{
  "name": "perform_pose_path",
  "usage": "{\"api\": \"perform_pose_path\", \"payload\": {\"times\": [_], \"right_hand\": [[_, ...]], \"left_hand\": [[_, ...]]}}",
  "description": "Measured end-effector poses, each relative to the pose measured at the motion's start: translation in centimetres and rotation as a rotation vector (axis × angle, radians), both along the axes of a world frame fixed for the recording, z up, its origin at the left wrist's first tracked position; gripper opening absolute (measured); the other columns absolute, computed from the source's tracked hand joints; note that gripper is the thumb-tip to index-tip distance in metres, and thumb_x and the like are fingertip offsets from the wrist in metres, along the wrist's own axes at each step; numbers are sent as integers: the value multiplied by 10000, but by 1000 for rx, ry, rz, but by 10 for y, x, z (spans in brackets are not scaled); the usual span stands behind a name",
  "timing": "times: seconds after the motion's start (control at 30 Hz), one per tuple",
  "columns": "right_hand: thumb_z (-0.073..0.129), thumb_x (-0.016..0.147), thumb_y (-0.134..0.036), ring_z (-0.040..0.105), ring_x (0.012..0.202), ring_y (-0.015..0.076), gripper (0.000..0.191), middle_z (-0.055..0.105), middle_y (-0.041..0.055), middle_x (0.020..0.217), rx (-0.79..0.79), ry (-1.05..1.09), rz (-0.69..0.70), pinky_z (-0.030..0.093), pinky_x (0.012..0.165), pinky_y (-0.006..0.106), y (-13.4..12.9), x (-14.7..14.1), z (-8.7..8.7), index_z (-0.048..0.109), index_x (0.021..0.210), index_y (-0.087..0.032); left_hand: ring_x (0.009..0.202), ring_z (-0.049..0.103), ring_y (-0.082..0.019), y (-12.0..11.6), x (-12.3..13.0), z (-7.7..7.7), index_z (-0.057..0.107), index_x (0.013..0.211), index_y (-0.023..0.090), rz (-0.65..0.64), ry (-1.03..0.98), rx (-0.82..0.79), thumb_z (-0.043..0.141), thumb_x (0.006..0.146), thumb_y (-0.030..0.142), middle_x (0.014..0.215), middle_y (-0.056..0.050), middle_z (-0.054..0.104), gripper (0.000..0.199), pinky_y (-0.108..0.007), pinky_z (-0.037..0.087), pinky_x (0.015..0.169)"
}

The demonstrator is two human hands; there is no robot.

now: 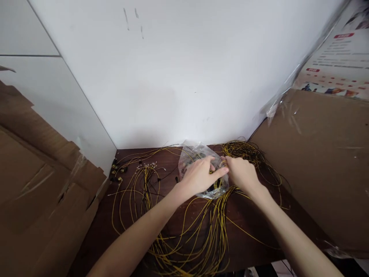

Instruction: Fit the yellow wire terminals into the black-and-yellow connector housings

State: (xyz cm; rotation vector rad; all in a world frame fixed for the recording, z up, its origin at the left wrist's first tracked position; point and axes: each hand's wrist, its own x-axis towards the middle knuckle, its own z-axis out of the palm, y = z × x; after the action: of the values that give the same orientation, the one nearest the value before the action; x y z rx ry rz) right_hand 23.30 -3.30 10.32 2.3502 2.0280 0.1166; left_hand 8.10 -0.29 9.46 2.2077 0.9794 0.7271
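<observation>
A clear plastic bag (188,157) with black and yellow connector pieces inside lies on the brown tabletop near the wall. Over it reaches my left hand (200,175), its thumb and index finger stretched out and apart; the other fingers are partly hidden. My right hand (240,171) is closed at the bag's right side, its fingers curled in beside my left thumb. What it grips is hidden, though thin yellow strands show by the fingers. Below both hands, a bundle of yellow and black wires (221,211) fans out from the bag toward the front edge.
More wires with pale tips (147,177) stand out at the left, beside small black and yellow connectors (115,169). A coiled wire heap (242,150) lies at the back right. Cardboard (37,184) flanks the left, a plastic-covered cardboard panel (319,154) the right. A white wall (184,77) closes the back.
</observation>
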Motion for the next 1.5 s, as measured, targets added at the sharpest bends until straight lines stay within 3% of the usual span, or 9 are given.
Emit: {"api": "perform_pose_path", "payload": {"times": [0.07, 0.17, 0.37, 0.5, 0.7, 1.0, 1.17, 1.3, 1.5], "right_hand": [[291, 925, -302, 651, 796, 289, 356, 657, 182, 867, 23, -26, 35, 450, 650, 333, 0, -16, 0, 593, 1031, -147], [274, 930, -328, 650, 788, 288, 381, 662, 173, 850, 22, -4, 79, 441, 634, 321, 3, -29, -3, 608, 970, -151], [314, 925, -286, 635, 750, 244, 309, 660, 127, 822, 49, 120, 175, 387, 610, 277, 9, -32, -17, 598, 910, -166], [313, 934, -362, 568, 638, 181, 351, 628, 71, 705, 82, 371, 341, 341, 578, 255, 11, -34, -29, 563, 779, -170], [289, 940, -431, 457, 577, 116, 416, 504, -14, 615, 105, 919, 526, 334, 589, 228, 5, -32, -36, 527, 718, -172], [392, 876, -490, 355, 442, 92, 405, 395, -51, 485, -25, 1053, 346, 294, 465, 220, 4, 9, -39, 555, 692, -168], [569, 790, -405, 595, 844, 178, 327, 638, 71, 1022, 359, 955, 281, 467, 758, 305, -4, 19, -10, 602, 1030, -186], [492, 843, -430, 582, 994, 205, 339, 636, 79, 1066, 209, 1104, 426, 461, 859, 344, -14, -1, 12, 607, 1066, -202], [491, 830, -482, 502, 454, 110, 345, 572, -3, 562, -82, 1095, 349, 407, 455, 228, -20, -12, 4, 640, 814, -170]], "left_hand": [[698, 623, -207, 0, 2, -9, 622, 842, 158, 7, 13, -74, 531, 806, 373, 738, -76, 681, 236, -323, 459, 681], [615, 589, -145, 6, -7, -16, 538, 589, 156, -83, -60, -276, 426, 845, 218, 617, -45, 644, 286, -285, 451, 689], [398, 280, -44, 15, -31, -12, 478, 738, 156, -224, -416, -815, 492, 848, 415, 485, 93, 291, 282, -194, 351, 457], [400, 153, -22, 24, -36, -18, 448, 675, 140, -118, -495, -846, 485, 829, 512, 506, 97, 201, 405, -173, 134, 388], [388, 158, -7, 40, -42, -36, 397, 592, 143, -9, -620, -869, 567, 794, 476, 476, 101, 197, 425, -175, 120, 399], [371, 189, -18, 44, -46, -34, 388, 584, 155, 82, -560, -658, 514, 813, 478, 475, 89, 238, 416, -179, 138, 400], [411, 307, -64, 34, -33, -29, 442, 569, 152, 79, -289, -280, 422, 861, 427, 454, 53, 330, 402, -204, 218, 447], [499, 398, -84, 18, -21, -18, 502, 596, 148, -15, -214, -37, 389, 892, 380, 516, 29, 452, 393, -216, 279, 524], [575, 499, -108, 3, -15, -12, 541, 623, 139, -136, -219, -34, 220, 943, 405, 610, -23, 576, 526, -231, 358, 603]]}}
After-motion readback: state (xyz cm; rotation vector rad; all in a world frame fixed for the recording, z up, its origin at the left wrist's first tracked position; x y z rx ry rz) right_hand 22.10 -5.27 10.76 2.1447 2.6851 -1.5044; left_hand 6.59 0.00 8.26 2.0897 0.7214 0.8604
